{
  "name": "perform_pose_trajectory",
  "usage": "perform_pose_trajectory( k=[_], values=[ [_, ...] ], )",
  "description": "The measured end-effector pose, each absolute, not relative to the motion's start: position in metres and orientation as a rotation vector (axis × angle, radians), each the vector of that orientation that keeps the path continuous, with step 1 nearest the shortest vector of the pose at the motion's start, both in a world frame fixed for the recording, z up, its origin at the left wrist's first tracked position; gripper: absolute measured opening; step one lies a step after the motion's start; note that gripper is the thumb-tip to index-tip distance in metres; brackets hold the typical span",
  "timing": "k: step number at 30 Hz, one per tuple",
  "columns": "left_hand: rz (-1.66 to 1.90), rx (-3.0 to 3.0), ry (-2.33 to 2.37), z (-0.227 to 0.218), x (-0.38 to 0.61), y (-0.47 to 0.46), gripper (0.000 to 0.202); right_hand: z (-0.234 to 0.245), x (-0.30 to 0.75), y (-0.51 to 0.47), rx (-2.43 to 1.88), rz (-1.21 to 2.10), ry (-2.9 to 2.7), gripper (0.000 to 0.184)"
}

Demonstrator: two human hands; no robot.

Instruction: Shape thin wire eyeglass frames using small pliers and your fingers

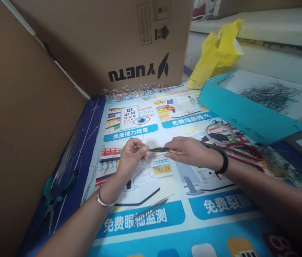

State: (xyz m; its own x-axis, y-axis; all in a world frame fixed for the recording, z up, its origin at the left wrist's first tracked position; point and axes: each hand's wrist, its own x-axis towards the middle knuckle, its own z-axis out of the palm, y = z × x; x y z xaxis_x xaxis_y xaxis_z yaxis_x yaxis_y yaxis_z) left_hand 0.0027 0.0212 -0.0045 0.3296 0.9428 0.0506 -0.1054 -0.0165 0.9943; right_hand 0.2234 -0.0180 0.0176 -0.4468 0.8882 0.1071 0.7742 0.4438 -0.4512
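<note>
My right hand (192, 150) is wrapped round a pair of pliers (158, 150) with dark jaws and yellow handles. The jaws point left and meet the fingertips of my left hand (131, 157). Those fingers are pinched on a thin wire (142, 171), which curls below them over the printed sheet. The exact spot where jaws and wire meet is too small to make out. Nearer to me, a small bundle of straight wires (153, 210) lies on the sheet.
Green-handled pliers (50, 200) and loose wires (66, 157) lie at left beside a cardboard wall (28, 117). Red-handled scissors (244, 151) and a clear round container (220, 134) are at right. Behind them stand a blue box (236, 110) of wire pieces and a yellow bag (212, 53).
</note>
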Motion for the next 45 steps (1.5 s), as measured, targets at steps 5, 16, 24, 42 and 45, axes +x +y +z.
perform_pose_trajectory(
  k=[5, 16, 24, 42, 45],
  values=[
    [0.97, 1.301, 0.873, -0.0031, 0.0009, 0.0224, 0.022, 0.0173, 0.2243, -0.016, -1.369, 0.675, -2.315, 0.033],
    [0.911, 1.281, 0.87, -0.0008, -0.0001, 0.0238, 0.022, 0.0107, 0.2257, -0.0154, -1.297, 0.956, -2.185, 0.038],
    [0.901, 1.291, 0.892, 0.0002, 0.0004, 0.024, 0.022, 0.0142, 0.223, -0.0157, -1.366, 0.804, -2.234, 0.034],
    [0.945, 1.297, 0.991, -0.0019, 0.0024, 0.0228, 0.024, 0.0118, 0.2189, -0.0219, -1.443, 0.443, -2.344, 0.032],
    [0.96, 1.292, 1.001, -0.0022, 0.0026, 0.0228, 0.024, 0.0104, 0.22, -0.0218, -1.455, 0.371, -2.336, 0.031]
  ],
)
